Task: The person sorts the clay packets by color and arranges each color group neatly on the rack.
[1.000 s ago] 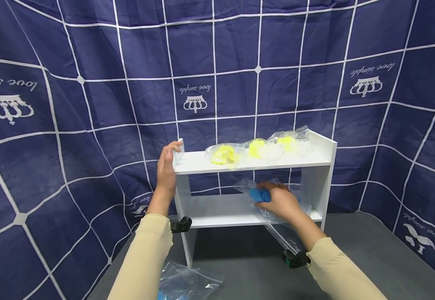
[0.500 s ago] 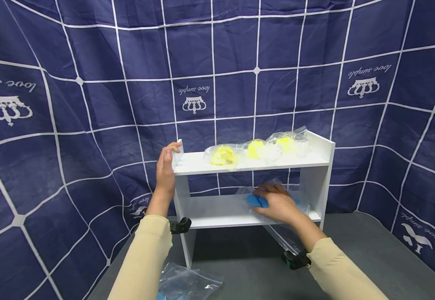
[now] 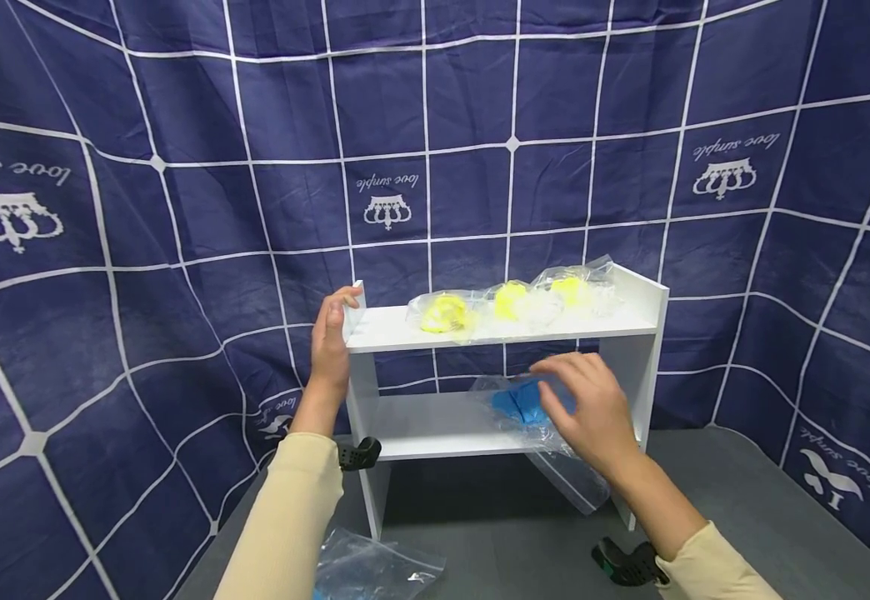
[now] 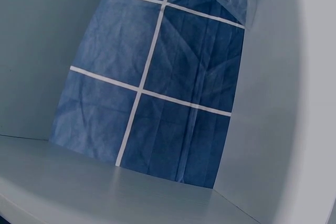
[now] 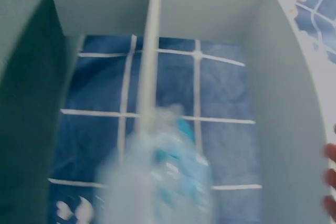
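My left hand grips the upper left side panel of a white two-tier shelf, fingers over its top edge. A clear zip bag with a blue item inside lies on the lower tier, its zip end hanging over the front edge. My right hand is just to the right of the bag, fingers spread loosely and holding nothing. In the right wrist view the bag appears blurred. Along the upper tier sit several clear bags with yellow items.
Another clear zip bag with something blue lies on the dark grey table in front of the shelf's left foot. A navy curtain with white grid lines hangs behind and on both sides.
My right hand has lowered the blue item in its bag onto the lower tier, let go and drawn back to the right. The left hand stays on the side panel.
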### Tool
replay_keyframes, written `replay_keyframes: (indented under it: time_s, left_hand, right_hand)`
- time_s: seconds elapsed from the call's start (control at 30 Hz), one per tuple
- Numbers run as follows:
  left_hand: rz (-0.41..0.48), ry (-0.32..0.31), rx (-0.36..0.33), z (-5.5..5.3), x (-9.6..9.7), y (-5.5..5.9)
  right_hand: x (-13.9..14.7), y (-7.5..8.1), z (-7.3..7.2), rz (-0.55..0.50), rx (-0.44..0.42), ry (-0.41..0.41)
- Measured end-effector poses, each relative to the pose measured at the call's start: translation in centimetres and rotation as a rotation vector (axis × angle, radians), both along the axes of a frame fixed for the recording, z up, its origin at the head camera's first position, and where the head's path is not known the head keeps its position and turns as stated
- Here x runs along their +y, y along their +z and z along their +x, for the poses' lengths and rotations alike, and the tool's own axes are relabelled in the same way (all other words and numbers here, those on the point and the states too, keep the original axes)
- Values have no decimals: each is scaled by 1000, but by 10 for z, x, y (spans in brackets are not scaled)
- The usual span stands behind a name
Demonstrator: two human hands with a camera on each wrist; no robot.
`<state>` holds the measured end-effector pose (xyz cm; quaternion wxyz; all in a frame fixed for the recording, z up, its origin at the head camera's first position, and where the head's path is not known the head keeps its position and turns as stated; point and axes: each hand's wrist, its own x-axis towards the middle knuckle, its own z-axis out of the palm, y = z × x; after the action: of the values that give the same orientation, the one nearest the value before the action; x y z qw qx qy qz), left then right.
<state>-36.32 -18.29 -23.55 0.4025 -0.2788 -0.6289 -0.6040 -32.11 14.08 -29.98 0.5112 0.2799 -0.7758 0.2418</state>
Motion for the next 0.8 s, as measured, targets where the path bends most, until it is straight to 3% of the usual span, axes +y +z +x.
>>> replay_keyframes:
  time_s: [0.13,0.23,0.3,0.4,0.47,0.57,0.7,0.8]
  left_hand:
    - [0,-7,11,-1,0,1]
    - [-1,1,3,-1,0,0]
    - [-2,2,-6,-1,0,-1]
    - [-1,5,-7,-2,-1,-1]
    - [6,2,-2,-2,-1,0]
    - [8,0,6,-2,-1,-1]
    - [-7,-8,6,-1,0,-1]
    - [-16,-5,-8,-1,0,-2]
  right_hand:
    - [20,30,5,-153,203,65]
    - [41,50,1,-247,236,31]
    - [58,59,-4,-298,170,-2]
    - [80,66,-16,-366,-66,-22]
    - [92,66,-25,-398,-260,12]
    - [106,58,-35,-423,-443,120]
    - [121,49,-44,-421,-471,330]
    - [126,45,-48,-419,-480,413]
